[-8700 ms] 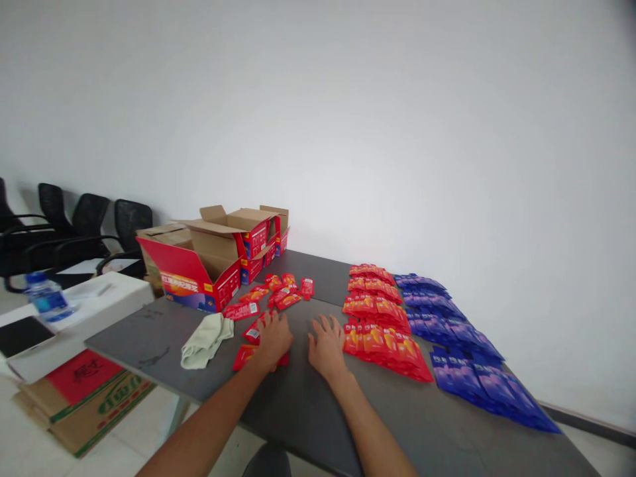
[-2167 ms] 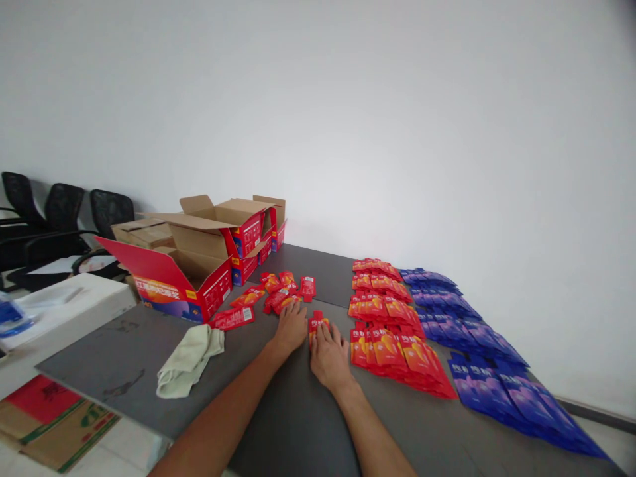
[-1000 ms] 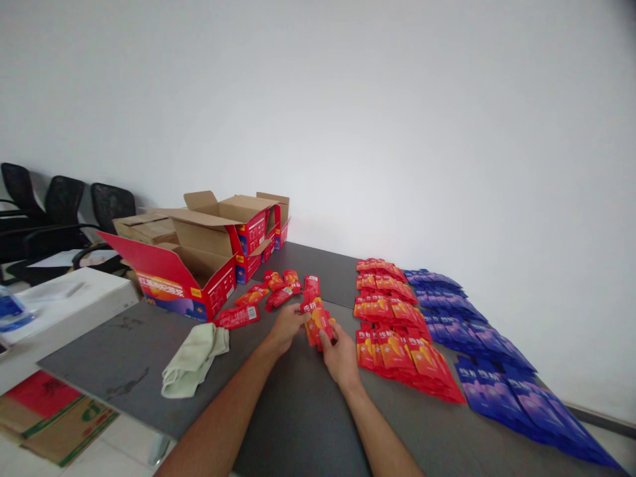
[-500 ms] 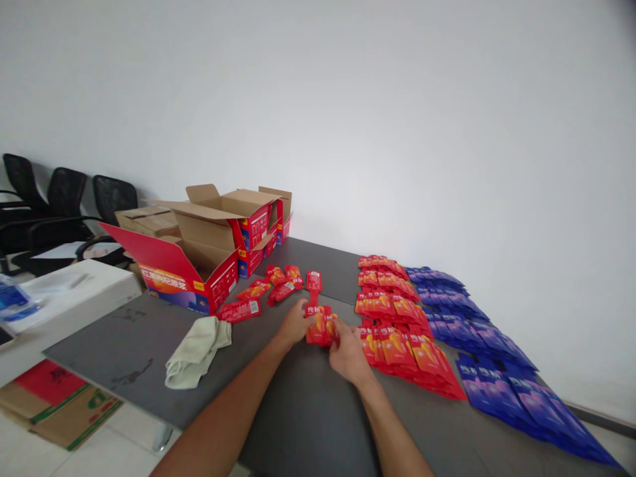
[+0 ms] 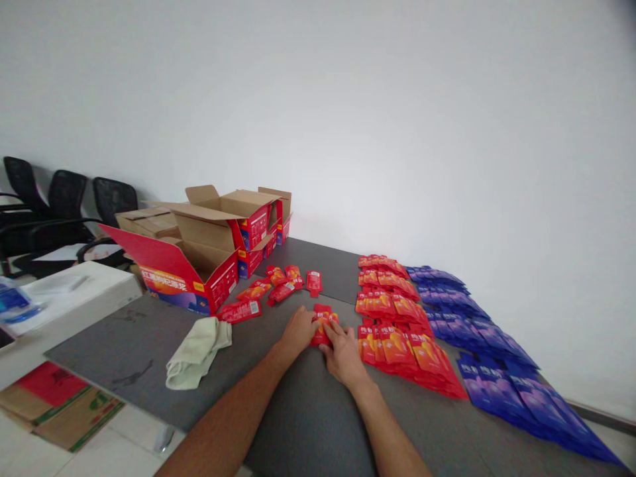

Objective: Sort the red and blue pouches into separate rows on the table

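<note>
Between my two hands lie a few overlapping red pouches (image 5: 322, 326) with orange fruit prints, in the middle of the dark grey table. My left hand (image 5: 299, 329) grips their left edge with bent fingers. From the right, my right hand (image 5: 344, 353) holds the other edge, its fingertips resting on the front and the thumb low by the bottom corner. How many pouches are stacked there is hidden. Just beyond them lies a single red pouch (image 5: 314, 282), back side up. Stacked red pouches (image 5: 397, 348) stand in rows close to my right hand.
Rows of blue pouches (image 5: 501, 391) lie at the far right. Loose red pouches (image 5: 254, 289) are scattered left of centre. A pale cloth (image 5: 193, 354) lies near the left edge. Open red cartons (image 5: 181, 275) stand at the back left, beside a white surface (image 5: 106, 291).
The pouches between my hands have come closer together, overlapping more. My right hand's fingers have moved from the edge onto the pouch front. My left hand has shifted slightly right and down.
</note>
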Action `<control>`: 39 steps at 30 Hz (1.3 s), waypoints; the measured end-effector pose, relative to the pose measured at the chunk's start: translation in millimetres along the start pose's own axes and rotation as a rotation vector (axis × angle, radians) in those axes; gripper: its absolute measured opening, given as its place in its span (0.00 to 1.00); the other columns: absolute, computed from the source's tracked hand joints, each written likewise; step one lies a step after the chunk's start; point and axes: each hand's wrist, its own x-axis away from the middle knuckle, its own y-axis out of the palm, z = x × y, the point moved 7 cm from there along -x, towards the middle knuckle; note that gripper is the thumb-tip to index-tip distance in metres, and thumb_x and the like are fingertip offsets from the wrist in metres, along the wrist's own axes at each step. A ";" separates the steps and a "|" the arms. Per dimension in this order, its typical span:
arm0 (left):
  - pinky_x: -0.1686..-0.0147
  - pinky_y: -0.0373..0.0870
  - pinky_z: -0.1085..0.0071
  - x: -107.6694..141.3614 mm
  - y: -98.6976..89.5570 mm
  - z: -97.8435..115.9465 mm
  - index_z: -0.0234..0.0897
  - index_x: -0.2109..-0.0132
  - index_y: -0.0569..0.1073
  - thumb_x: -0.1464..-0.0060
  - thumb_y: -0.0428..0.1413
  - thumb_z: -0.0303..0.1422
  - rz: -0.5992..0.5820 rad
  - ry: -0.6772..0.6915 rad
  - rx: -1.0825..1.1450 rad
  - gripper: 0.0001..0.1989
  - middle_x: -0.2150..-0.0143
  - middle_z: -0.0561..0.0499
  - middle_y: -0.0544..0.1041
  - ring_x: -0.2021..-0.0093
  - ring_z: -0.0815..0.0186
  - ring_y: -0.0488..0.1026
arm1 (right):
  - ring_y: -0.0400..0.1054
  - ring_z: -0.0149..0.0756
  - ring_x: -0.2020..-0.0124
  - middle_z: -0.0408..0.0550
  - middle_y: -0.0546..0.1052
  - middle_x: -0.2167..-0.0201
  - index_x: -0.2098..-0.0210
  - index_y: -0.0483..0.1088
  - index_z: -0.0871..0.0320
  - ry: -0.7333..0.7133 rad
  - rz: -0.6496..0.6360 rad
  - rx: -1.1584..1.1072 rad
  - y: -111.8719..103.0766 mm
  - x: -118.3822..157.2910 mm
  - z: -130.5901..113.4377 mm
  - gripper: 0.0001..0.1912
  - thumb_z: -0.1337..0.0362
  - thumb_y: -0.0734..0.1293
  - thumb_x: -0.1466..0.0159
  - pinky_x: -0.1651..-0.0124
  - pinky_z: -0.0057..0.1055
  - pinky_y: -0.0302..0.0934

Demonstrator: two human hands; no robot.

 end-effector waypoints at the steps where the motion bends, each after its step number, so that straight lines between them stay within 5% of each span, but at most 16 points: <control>1: 0.55 0.64 0.68 0.3 0.7 1.7 0.35 0.64 0.77 0.42 0.50 0.32 -0.013 0.003 -0.024 0.12 0.61 0.43 0.76 0.59 0.61 0.72 | 0.59 0.49 0.47 0.48 0.65 0.37 0.38 0.64 0.52 -0.004 -0.007 0.000 -0.2 -0.1 -0.8 0.27 0.60 0.62 0.37 0.47 0.37 0.53; 6: 0.52 0.63 0.65 -0.1 -2.8 6.5 0.35 0.62 0.78 0.40 0.48 0.31 -0.007 0.055 -0.120 0.14 0.61 0.42 0.77 0.58 0.60 0.71 | 0.59 0.49 0.48 0.48 0.65 0.37 0.39 0.65 0.53 0.000 0.006 0.011 1.0 -0.1 -0.3 0.27 0.59 0.62 0.37 0.47 0.37 0.53; 11: 0.46 0.61 0.60 -5.4 -21.8 -4.8 0.35 0.60 0.79 0.39 0.46 0.30 0.139 0.084 -0.180 0.15 0.59 0.41 0.77 0.52 0.58 0.69 | 0.56 0.53 0.44 0.52 0.64 0.36 0.38 0.64 0.53 0.035 0.022 0.014 3.9 1.2 -0.7 0.30 0.54 0.65 0.39 0.45 0.41 0.51; 17: 0.35 0.48 0.56 -15.2 -38.5 -41.4 0.31 0.41 0.70 0.42 0.49 0.30 0.253 -0.072 -0.259 0.23 0.35 0.38 0.64 0.33 0.52 0.53 | 0.53 0.55 0.40 0.51 0.61 0.35 0.40 0.66 0.53 0.038 0.088 -0.033 3.7 1.3 -8.5 0.29 0.52 0.65 0.38 0.43 0.44 0.50; 21: 0.36 0.43 0.45 -15.5 -37.8 -69.4 0.33 0.36 0.62 0.43 0.50 0.32 0.223 -0.293 -0.311 0.28 0.31 0.36 0.56 0.30 0.46 0.46 | 0.53 0.55 0.39 0.51 0.62 0.35 0.41 0.67 0.53 0.037 0.115 -0.056 2.9 1.6 -10.1 0.27 0.53 0.65 0.38 0.44 0.45 0.51; 28: 0.45 0.59 0.52 -9.3 -34.3 -57.5 0.42 0.45 0.71 0.43 0.50 0.33 0.142 -0.268 -0.320 0.19 0.40 0.41 0.67 0.40 0.49 0.60 | 0.55 0.54 0.41 0.51 0.65 0.38 0.43 0.69 0.52 0.027 0.170 -0.060 4.0 0.5 -6.6 0.23 0.56 0.63 0.36 0.45 0.46 0.53; 33: 0.46 0.59 0.60 -10.6 -40.3 -38.1 0.36 0.55 0.74 0.46 0.50 0.26 0.132 -0.156 -0.291 0.12 0.53 0.41 0.75 0.48 0.56 0.68 | 0.56 0.54 0.42 0.51 0.66 0.38 0.45 0.70 0.51 0.008 0.217 -0.056 2.6 0.2 -4.5 0.21 0.57 0.62 0.35 0.46 0.46 0.54; 39: 0.56 0.64 0.69 -7.9 -58.6 -52.7 0.35 0.59 0.73 0.43 0.45 0.25 0.297 -0.284 -0.008 0.13 0.61 0.42 0.78 0.56 0.60 0.75 | 0.59 0.53 0.44 0.54 0.69 0.41 0.47 0.72 0.53 -0.025 0.277 -0.083 1.2 -0.4 -2.7 0.19 0.58 0.62 0.35 0.46 0.46 0.55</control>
